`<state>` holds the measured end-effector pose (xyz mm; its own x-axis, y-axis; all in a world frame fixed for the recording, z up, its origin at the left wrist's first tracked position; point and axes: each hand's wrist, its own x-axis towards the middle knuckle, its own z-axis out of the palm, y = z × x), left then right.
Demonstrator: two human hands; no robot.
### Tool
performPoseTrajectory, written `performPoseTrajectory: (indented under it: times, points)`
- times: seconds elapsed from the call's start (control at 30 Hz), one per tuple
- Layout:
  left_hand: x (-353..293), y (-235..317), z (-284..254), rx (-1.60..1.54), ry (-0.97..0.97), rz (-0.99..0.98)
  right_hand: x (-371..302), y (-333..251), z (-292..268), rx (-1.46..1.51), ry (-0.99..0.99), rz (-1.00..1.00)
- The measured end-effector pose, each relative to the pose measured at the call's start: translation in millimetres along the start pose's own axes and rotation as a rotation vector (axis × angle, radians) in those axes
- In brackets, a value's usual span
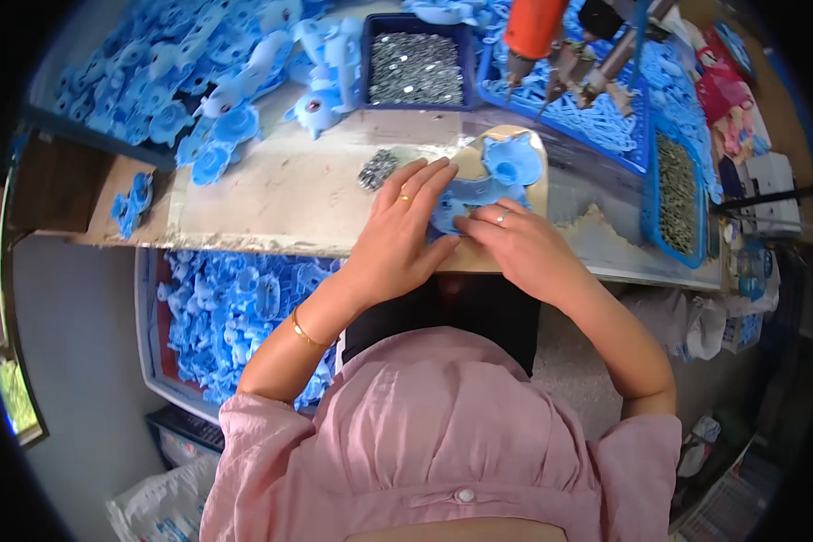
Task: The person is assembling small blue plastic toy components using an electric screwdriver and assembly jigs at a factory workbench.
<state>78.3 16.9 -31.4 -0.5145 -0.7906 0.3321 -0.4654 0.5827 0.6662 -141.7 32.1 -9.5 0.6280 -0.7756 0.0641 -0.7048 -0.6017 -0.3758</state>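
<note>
Blue moulded part point(488, 188) located at the bench's point(280, 199) front edge, right of its middle, on a tan board point(474, 262). Left hand point(402, 230): fingers extended against the part's left end; whether this grip is closed cannot be told. Right hand point(519, 244): fingers bent onto its near side; closure of grip likewise undetermined. Small metal pieces point(378, 170) heaped just beside the left fingers. Dark-blue tray point(417, 106) of similar pieces toward the far edge.
</note>
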Motion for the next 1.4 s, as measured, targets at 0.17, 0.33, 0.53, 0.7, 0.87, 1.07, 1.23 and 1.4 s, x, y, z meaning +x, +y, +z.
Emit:
performPoseTrajectory:
  times: [0.17,0.33,0.53,0.7,0.87,1.07,1.23,1.4]
  points:
    - [6.8,3.4,8.3,0.100,-0.061,-0.014,1.3,29.9,-32.5,0.341,0.082,0.119]
    - [10.9,9.1,8.4,0.177,-0.039,0.029,-7.9,169.4,-77.3,-0.109,0.495,0.525]
    - [11.3,11.2,8.6,0.163,-0.069,-0.003,7.6,224.8,-65.8,-0.198,0.227,0.461]
    - [13.0,13.7,5.5,0.183,-0.088,-0.004,1.7,236.6,-81.3,0.053,0.309,0.448]
    - [24.7,25.1,1.3,0.185,-0.045,0.061,-14.3,171.0,-115.9,0.677,0.685,0.387]
    - [44.5,54.1,18.0,-0.171,0.029,0.002,-23.8,42.1,-55.7,1.159,0.468,0.303]
    - [38.9,51.6,27.1,-0.206,-0.115,-0.047,-55.0,60.4,-58.7,1.122,0.490,0.481]
    - [31.0,52.1,18.5,-0.341,-0.102,-0.167,-179.1,215.0,-87.0,-0.055,0.736,0.811]
